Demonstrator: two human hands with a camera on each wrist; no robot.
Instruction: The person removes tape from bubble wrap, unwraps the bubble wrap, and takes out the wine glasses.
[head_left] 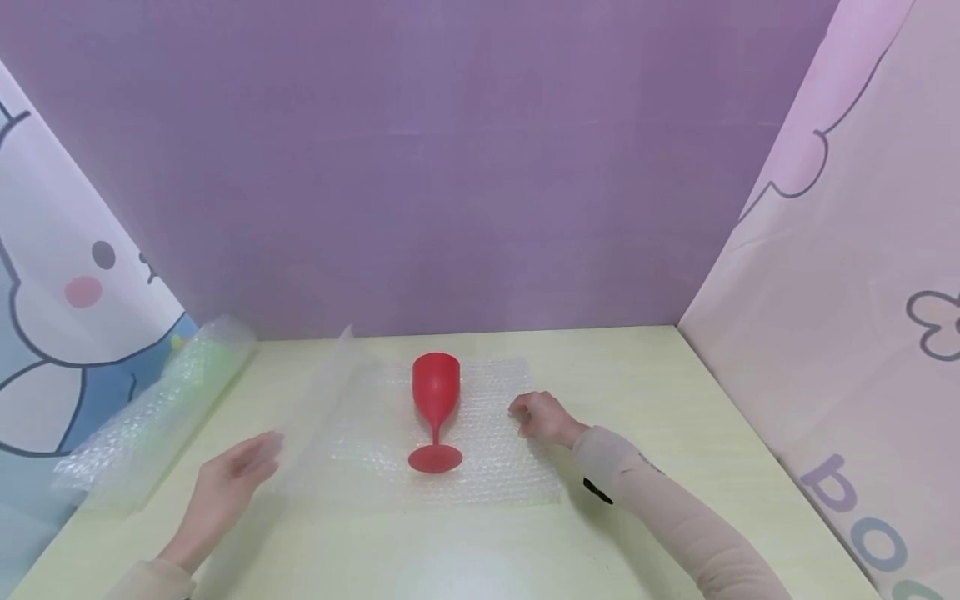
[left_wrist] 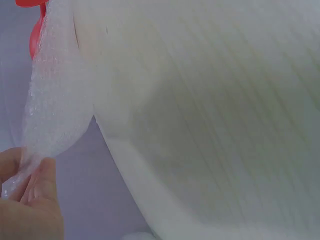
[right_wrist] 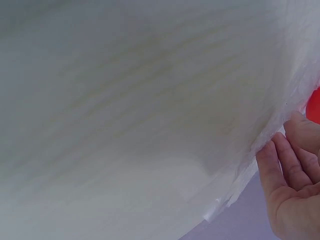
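Observation:
A red goblet (head_left: pixel 436 392) lies on its side on a bubble wrap sheet (head_left: pixel 487 467), with its foot toward me. My left hand (head_left: pixel 228 483) pinches the left edge of the sheet, which rises off the table. In the left wrist view, the thumb and fingers of the left hand (left_wrist: pixel 35 200) grip the raised bubble wrap (left_wrist: pixel 57 110). At the sheet's right edge is my right hand (head_left: pixel 547 418), its fingers bent. The right wrist view shows the right hand (right_wrist: pixel 295 185) with its fingertips at the bubble wrap's edge (right_wrist: pixel 240 175), part of the goblet (right_wrist: pixel 313 106) behind.
At the far left of the table (head_left: pixel 637 367) lies a bubble-wrapped bundle (head_left: pixel 165 408) with something green inside. A purple panel (head_left: pixel 465 167) stands at the back. Printed panels close both sides, the right one (head_left: pixel 847 275) pale with drawn shapes.

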